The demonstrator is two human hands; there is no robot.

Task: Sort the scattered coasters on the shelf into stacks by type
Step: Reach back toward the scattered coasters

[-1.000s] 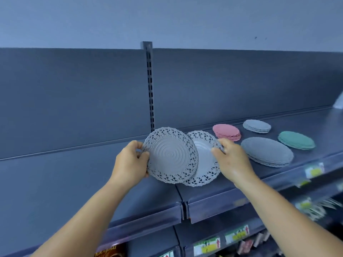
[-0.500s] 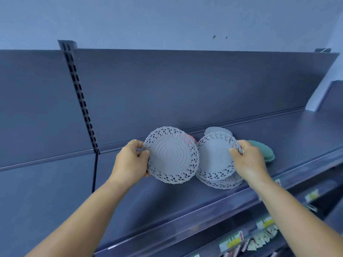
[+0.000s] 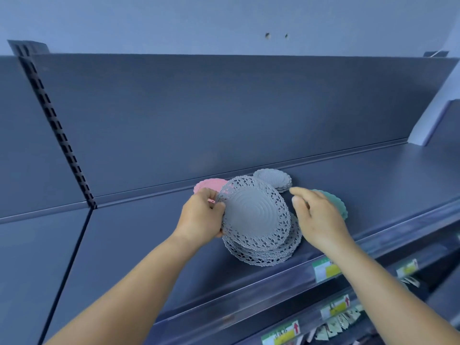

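While the left hand (image 3: 201,217) pinches the lacy rim of a round grey coaster (image 3: 254,215) with concentric ridges, tilted over the matching stack (image 3: 268,255) on the dark shelf (image 3: 373,180), the right hand (image 3: 316,215) hovers beside it, fingers loosely spread, empty.

2 bare forearms reaching up and forward from the lower edge, left hand (image 3: 202,216) curled with thumb and fingers pinched on the rim of a grey lace coaster (image 3: 255,212), right hand (image 3: 317,216) palm down, fingers loosely spread, holding nothing
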